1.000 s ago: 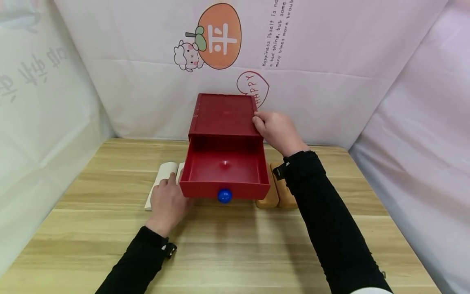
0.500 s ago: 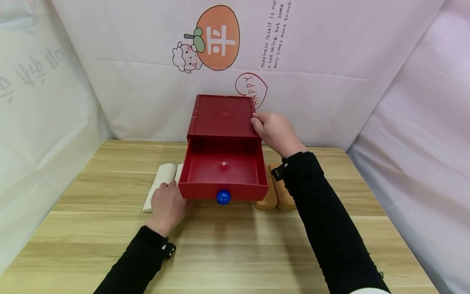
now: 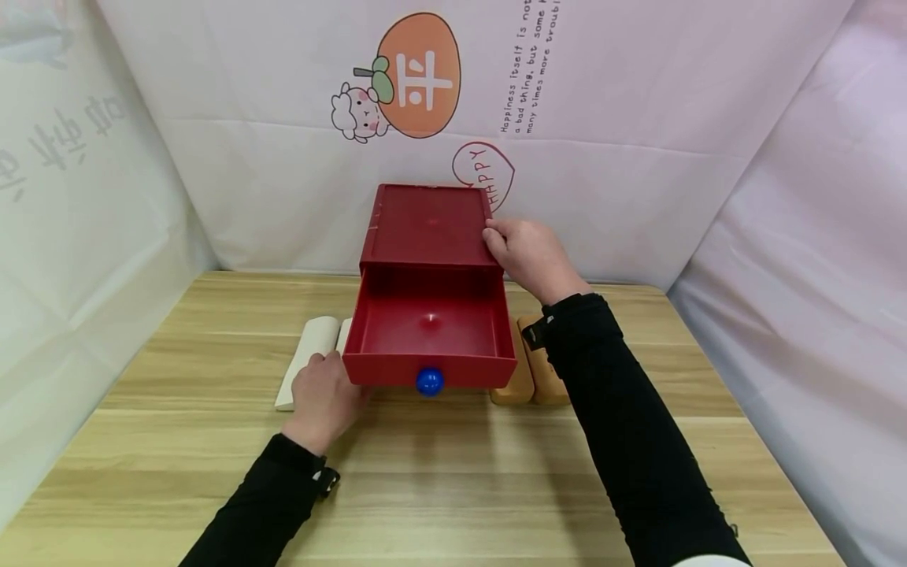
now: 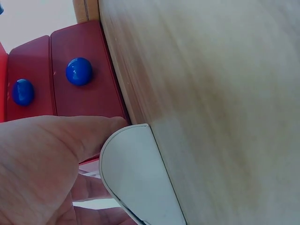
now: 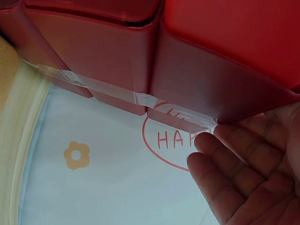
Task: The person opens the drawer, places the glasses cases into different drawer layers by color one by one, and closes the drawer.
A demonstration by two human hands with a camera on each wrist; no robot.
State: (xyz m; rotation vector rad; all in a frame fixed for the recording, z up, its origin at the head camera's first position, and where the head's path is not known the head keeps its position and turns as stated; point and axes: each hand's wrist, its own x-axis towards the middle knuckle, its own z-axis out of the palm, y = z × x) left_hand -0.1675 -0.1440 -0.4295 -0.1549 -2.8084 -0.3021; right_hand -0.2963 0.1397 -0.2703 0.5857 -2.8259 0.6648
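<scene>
A red drawer unit [image 3: 434,227] stands at the back of the table, its top drawer [image 3: 429,319] pulled out, showing a bare inside and a blue knob. My right hand [image 3: 534,256] holds the unit's upper right edge with thumb and index finger; in the right wrist view the other fingers [image 5: 234,173] extend loosely beside it. My left hand [image 3: 326,398] is low at the unit's left. In the left wrist view it grips a white half-round block [image 4: 140,173], thumb on the unit's side and fingers opposite. The drawer hides part of this block in the head view.
Another white block [image 3: 312,354] lies left of my left hand. Brown rounded blocks [image 3: 515,386] lie at the unit's right, partly under the drawer and my right sleeve [image 3: 623,409]. Two shut drawers [image 4: 77,89] show below the open one. A printed cloth [image 3: 602,118] hangs behind.
My left fingers, partly stretched over the white block a second ago, have drawn in. The right hand keeps its hold, and the whole view has shifted slightly.
</scene>
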